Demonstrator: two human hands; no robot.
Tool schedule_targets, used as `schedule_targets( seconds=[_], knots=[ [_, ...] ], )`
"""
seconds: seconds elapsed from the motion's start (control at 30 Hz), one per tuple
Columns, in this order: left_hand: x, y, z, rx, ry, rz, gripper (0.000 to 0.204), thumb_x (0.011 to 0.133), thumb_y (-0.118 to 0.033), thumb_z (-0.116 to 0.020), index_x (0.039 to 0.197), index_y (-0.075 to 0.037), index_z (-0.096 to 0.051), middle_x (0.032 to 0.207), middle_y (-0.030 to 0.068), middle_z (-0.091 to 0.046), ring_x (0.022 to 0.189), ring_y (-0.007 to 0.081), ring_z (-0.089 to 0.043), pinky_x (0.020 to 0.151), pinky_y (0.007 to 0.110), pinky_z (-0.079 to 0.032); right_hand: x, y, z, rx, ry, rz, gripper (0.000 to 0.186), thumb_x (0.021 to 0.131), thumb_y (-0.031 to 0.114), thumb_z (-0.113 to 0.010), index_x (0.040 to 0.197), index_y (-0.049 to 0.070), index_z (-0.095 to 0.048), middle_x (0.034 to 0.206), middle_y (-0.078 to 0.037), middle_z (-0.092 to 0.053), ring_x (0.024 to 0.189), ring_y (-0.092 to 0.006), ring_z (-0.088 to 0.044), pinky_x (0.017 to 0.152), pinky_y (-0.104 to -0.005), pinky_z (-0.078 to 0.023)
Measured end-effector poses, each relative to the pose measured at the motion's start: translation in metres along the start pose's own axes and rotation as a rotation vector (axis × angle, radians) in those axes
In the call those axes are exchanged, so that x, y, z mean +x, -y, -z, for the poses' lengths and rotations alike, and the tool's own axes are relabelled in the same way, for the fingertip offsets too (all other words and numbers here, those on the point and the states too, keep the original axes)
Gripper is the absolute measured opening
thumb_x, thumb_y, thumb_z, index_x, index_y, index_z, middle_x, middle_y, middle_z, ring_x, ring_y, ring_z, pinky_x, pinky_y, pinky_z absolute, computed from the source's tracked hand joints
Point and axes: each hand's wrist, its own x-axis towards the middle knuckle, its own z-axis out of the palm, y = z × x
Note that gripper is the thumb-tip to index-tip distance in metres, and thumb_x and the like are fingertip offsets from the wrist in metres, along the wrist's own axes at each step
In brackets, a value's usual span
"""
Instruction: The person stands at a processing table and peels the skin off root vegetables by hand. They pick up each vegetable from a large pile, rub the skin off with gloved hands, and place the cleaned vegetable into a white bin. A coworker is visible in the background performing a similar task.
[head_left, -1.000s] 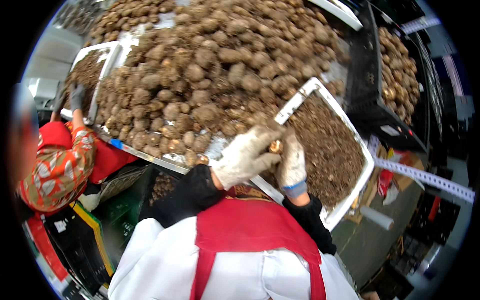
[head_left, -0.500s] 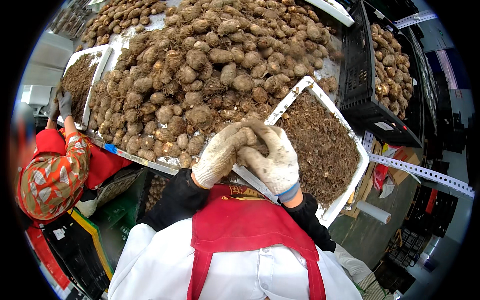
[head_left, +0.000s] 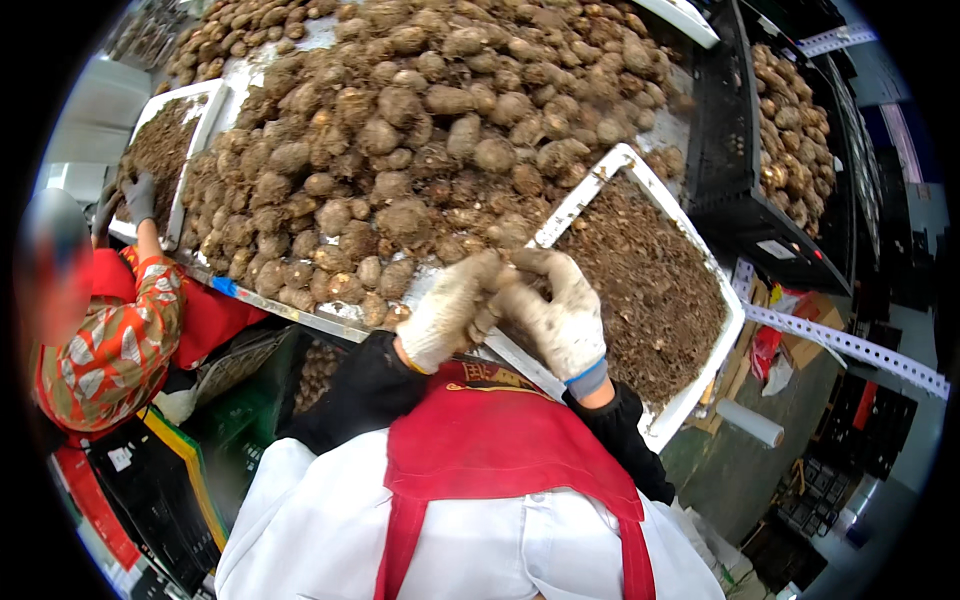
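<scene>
In white work gloves soiled brown, my hands meet at the near edge of a table heaped with hairy brown taros (head_left: 390, 130). My left hand (head_left: 450, 312) is closed, fingers curled inward. My right hand (head_left: 562, 312) faces it, also closed, its thumb and fingers bent toward the left fingertips. Between them is a small taro, mostly hidden by the gloves; only a little brown surface shows at the fingertips. Just right of my hands is a white foam tray (head_left: 728, 290), holding brown root fibres and peelings (head_left: 650, 290).
At the back right stands a black crate (head_left: 725, 130) of cleaner taros (head_left: 795, 140). A co-worker in a patterned red sleeve (head_left: 110, 345) works at the left, grey-gloved hands over another foam tray (head_left: 208, 110). A perforated white metal bar (head_left: 850, 350) juts out at the right.
My hands stay together, but the fingers have shifted: the right fingers have lifted from over the left and curled. The co-worker leans nearer the left tray.
</scene>
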Motion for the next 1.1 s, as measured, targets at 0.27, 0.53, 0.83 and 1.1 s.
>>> schedule_targets(
  seconds=[0.27, 0.53, 0.83, 1.1],
  knots=[
    [-0.008, -0.063, 0.038, 0.015, -0.131, 0.109, 0.028, 0.107, -0.035, -0.055, 0.106, -0.011, -0.068, 0.072, -0.0026, -0.061, 0.049, 0.0045, -0.048, 0.038, 0.02, -0.038, -0.003, -0.026, 0.002, 0.594, -0.053, -0.546, 0.032, 0.103, 0.025, -0.063, 0.117, -0.004, -0.07, 0.098, -0.006, -0.074, 0.081, -0.0112, -0.067, 0.074, -0.0241, -0.053],
    [-0.012, -0.227, 0.076, 0.198, -0.222, -0.913, 0.048, 0.105, -0.033, -0.059, 0.136, 0.003, -0.054, 0.116, 0.0172, -0.07, 0.094, 0.0224, -0.073, 0.077, 0.032, -0.065, -0.019, -0.04, 0.004, 0.472, -0.011, -0.476, 0.029, 0.102, 0.016, -0.062, 0.121, -0.005, -0.069, 0.108, -0.012, -0.073, 0.097, -0.0179, -0.068, 0.088, -0.0308, -0.053],
    [0.015, -0.128, 0.08, 1.294, -0.724, -0.864, 0.026, 0.099, -0.022, -0.068, 0.118, -0.006, -0.074, 0.104, 0.0085, -0.076, 0.086, 0.0157, -0.071, 0.079, 0.03, -0.058, -0.035, -0.045, -0.002, 0.278, 0.166, -0.376, 0.028, 0.099, 0.017, -0.058, 0.118, 0.001, -0.071, 0.112, -0.019, -0.071, 0.103, -0.0332, -0.069, 0.09, -0.0389, -0.054],
    [0.034, -0.133, 0.097, 1.268, -0.88, -1.009, 0.024, 0.101, -0.021, -0.06, 0.114, -0.005, -0.072, 0.101, 0.0155, -0.076, 0.092, 0.0239, -0.074, 0.082, 0.034, -0.059, -0.029, -0.015, 0.001, 0.11, 0.257, -0.265, 0.025, 0.098, 0.018, -0.057, 0.115, 0.006, -0.072, 0.115, -0.016, -0.069, 0.108, -0.0349, -0.065, 0.093, -0.04, -0.052]
  ],
)
